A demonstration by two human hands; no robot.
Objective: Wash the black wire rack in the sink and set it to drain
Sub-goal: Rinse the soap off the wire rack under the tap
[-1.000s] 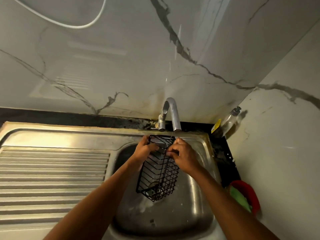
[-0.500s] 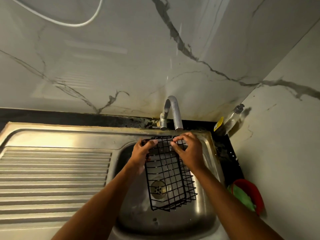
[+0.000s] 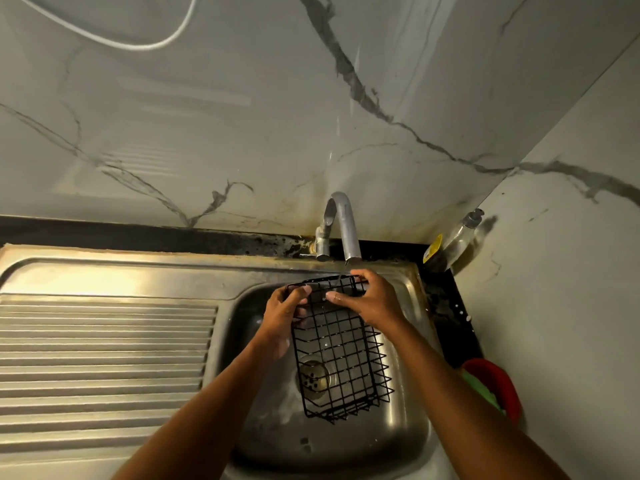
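The black wire rack (image 3: 341, 355) hangs over the steel sink basin (image 3: 408, 420), its open grid facing up and its far end just below the tap spout (image 3: 348, 230). My left hand (image 3: 285, 317) grips the rack's far left corner, thumb on top of the rim. At the far right edge my right hand (image 3: 372, 299) holds the rack, fingers curled over the top wire and thumb pressed on the grid. The drain (image 3: 313, 379) shows through the wires.
A ribbed draining board (image 3: 104, 358) lies left of the basin. A soap bottle (image 3: 453, 242) leans in the back right corner. A red holder with a green sponge (image 3: 491, 386) sits at the right, against the marble wall.
The rack has swung from hanging edge-on toward the left to lying flatter with its grid facing up. Both hands have shifted along its far rim.
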